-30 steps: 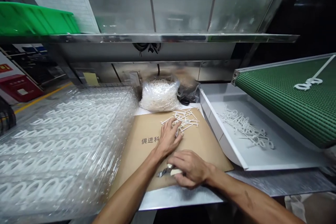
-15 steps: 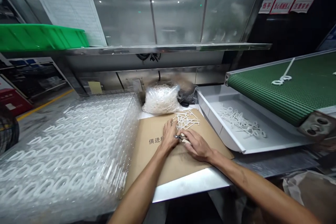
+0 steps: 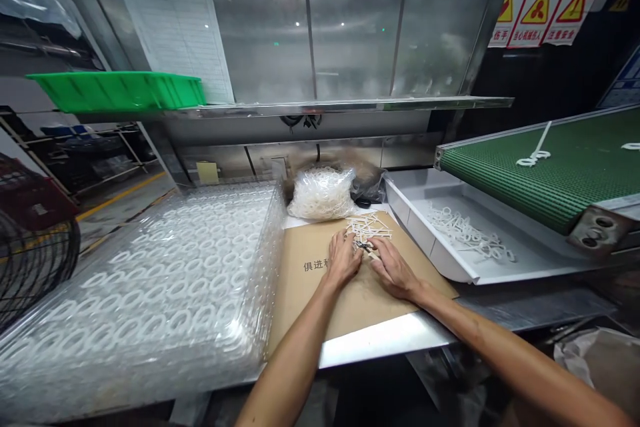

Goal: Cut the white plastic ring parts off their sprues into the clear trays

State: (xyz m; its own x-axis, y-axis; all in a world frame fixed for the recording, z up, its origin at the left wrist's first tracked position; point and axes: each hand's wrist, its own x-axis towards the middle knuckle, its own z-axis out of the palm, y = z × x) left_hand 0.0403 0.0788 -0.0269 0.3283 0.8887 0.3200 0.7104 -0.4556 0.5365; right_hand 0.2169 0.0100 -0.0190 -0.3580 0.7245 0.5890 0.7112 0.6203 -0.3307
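The right hand (image 3: 394, 269) and the left hand (image 3: 344, 260) are close together near the far edge of a kraft sheet (image 3: 320, 307), which lies on the steel bench (image 3: 380, 341). The right hand's grip is closed around small snips (image 3: 364, 247); only their dark tips show, and the fingers hide the handles, so it is not possible to tell if the blades are open. The tips point toward the left hand, and the long axis of the snips lies nearly level across the sheet. The left hand's fingers are spread downward on white plastic pieces (image 3: 367, 227), and its grip on them cannot be told with certainty. These pieces lie crossed in a loose pile, with their long stems pointing in many directions. The main danger is the snips so near the left fingers: a slip could cut the skin. Also, a careless push could scatter the pieces past the sheet's edge, toward the tray (image 3: 410, 230) beyond the sheet's right side.
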